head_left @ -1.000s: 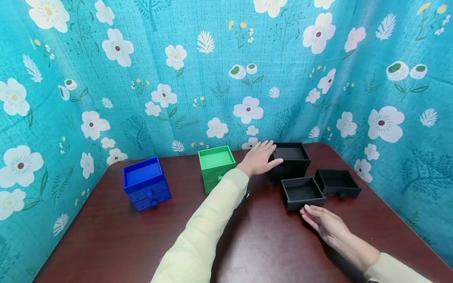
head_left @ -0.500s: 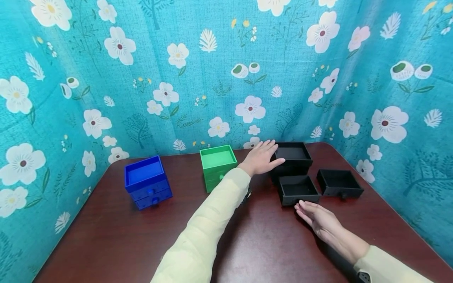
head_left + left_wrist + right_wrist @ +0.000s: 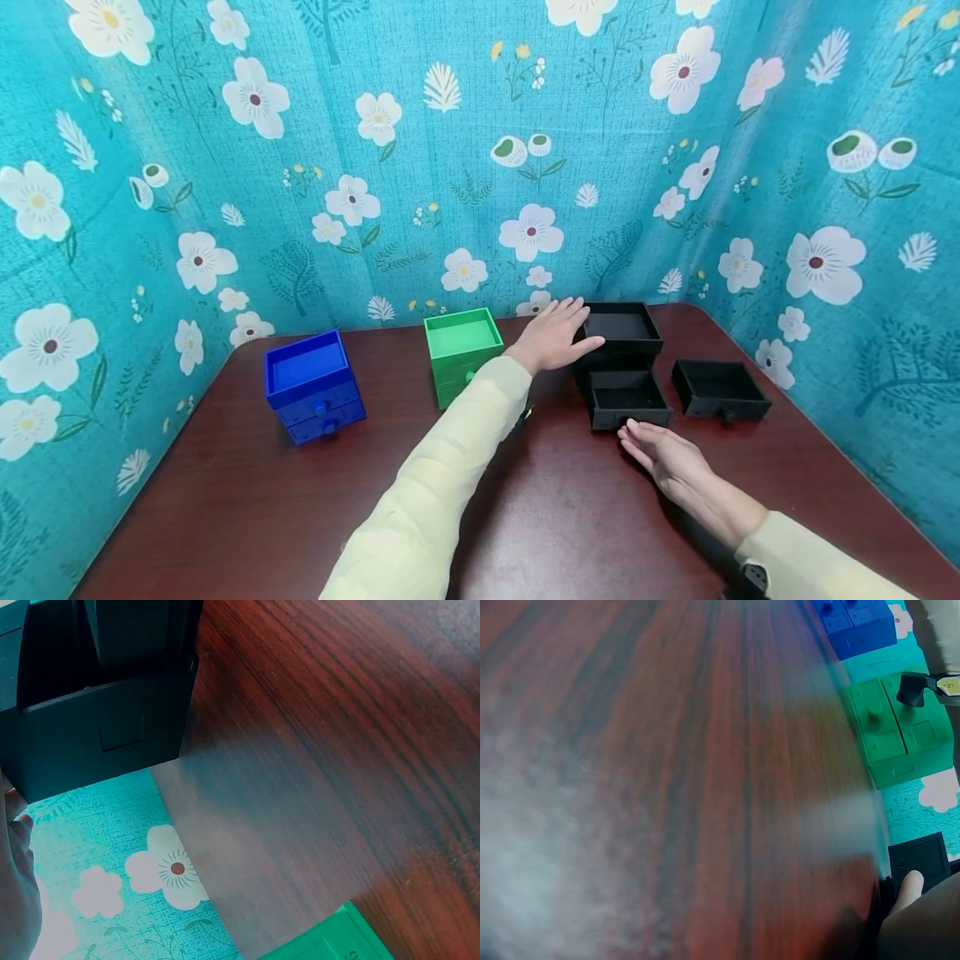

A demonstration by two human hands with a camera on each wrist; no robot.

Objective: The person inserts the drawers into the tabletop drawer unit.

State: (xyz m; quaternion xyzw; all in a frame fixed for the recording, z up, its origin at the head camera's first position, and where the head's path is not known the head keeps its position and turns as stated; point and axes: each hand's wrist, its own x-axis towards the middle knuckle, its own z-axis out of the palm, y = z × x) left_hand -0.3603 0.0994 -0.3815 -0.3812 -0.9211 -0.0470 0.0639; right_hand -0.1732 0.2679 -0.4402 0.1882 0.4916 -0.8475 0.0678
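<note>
My left hand [image 3: 551,333] rests against the left side of a black mini drawer cabinet [image 3: 621,327], its fingers extended along the edge and the thumb reaching across the front corner. In the left wrist view, the same hand lies at the left edge, beside the black cabinet [image 3: 105,735]. With thumb and fingertips, my right hand [image 3: 678,467] holds the front of a small black drawer [image 3: 628,398], whose knob is hidden. The drawer's rear end meets the cabinet's front; how far it is inside cannot be made out. A second black drawer [image 3: 722,388] lies to the right.
A green drawer cabinet [image 3: 463,346] stands left of the black one, partly behind my left sleeve. Farther left is a blue drawer cabinet [image 3: 311,383]. All sit on a dark red-brown wooden table [image 3: 247,517]. A flowered teal curtain [image 3: 442,200] hangs behind and around it.
My right hand has moved left and away from me with the black drawer, which has straightened and come against the cabinet, leaving a gap to the second drawer. My left hand stays put.
</note>
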